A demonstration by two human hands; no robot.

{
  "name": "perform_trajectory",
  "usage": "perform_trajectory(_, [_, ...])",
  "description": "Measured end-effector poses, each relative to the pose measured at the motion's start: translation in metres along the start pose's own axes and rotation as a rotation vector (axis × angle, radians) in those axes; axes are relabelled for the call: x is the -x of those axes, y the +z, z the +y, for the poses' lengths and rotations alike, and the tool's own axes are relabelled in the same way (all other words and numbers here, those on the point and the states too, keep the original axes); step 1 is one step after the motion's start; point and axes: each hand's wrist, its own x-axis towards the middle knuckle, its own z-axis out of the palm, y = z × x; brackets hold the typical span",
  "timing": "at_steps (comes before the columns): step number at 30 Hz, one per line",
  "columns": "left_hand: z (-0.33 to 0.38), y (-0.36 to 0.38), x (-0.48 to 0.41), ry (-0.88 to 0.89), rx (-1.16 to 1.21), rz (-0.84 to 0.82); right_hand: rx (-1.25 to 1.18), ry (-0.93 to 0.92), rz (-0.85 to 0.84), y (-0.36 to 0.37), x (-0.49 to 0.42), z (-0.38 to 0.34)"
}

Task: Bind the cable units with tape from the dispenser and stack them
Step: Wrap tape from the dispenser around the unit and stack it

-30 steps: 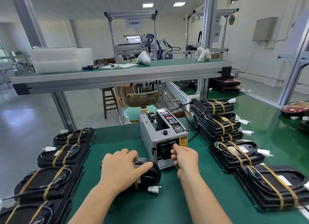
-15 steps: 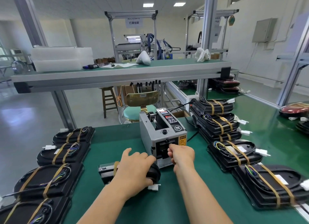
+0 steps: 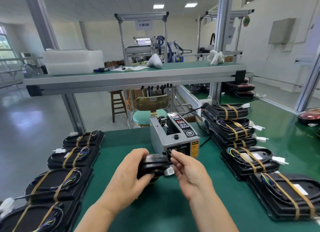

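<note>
- Left grip (image 3: 131, 173): fingers curled round black cable unit (image 3: 152, 164), held over desk (image 3: 164, 205).
- Unit sits just before tape dispenser (image 3: 173, 136).
- Right grip (image 3: 188, 171): fingertips at unit's right end; hold cannot be determined.

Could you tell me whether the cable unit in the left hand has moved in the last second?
Yes. The cable unit has been lifted off the mat and tilted, its right end now closer to the tape dispenser's outlet.

Dispenser (image 3: 173, 138) ahead, unit rows (image 3: 72, 158) either side.
</note>
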Motion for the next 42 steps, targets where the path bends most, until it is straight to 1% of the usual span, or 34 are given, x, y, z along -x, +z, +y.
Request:
perform_trajectory(3, [-0.003,0.01,0.003,0.001,0.096,0.071,0.005,-0.017,-0.04,0.009,0.012,0.001])
perform_trajectory(5, [-0.005,0.014,0.004,0.003,0.114,0.102,-0.019,-0.016,-0.04,0.013,0.017,0.002])
perform_trajectory(9, [-0.007,0.015,0.003,0.003,0.121,0.124,-0.035,-0.014,-0.029,0.02,0.024,0.005])
perform_trajectory(14, [-0.007,0.015,0.004,-0.016,0.14,0.136,-0.015,-0.016,-0.085,0.029,0.03,0.012])
perform_trajectory(20, [-0.009,0.015,0.005,-0.003,0.144,0.154,0.032,-0.093,-0.055,0.031,0.027,0.018])
perform_trajectory(30, [-0.01,0.017,0.005,0.028,0.131,0.175,0.017,-0.158,-0.016,0.037,0.028,0.022])
perform_trajectory(35, [-0.011,0.018,0.004,0.025,0.124,0.182,-0.04,-0.141,0.009,0.042,0.035,0.018])
perform_trajectory(42, [-0.013,0.022,0.006,0.02,0.107,0.19,-0.095,-0.167,0.014,0.05,0.038,0.02])
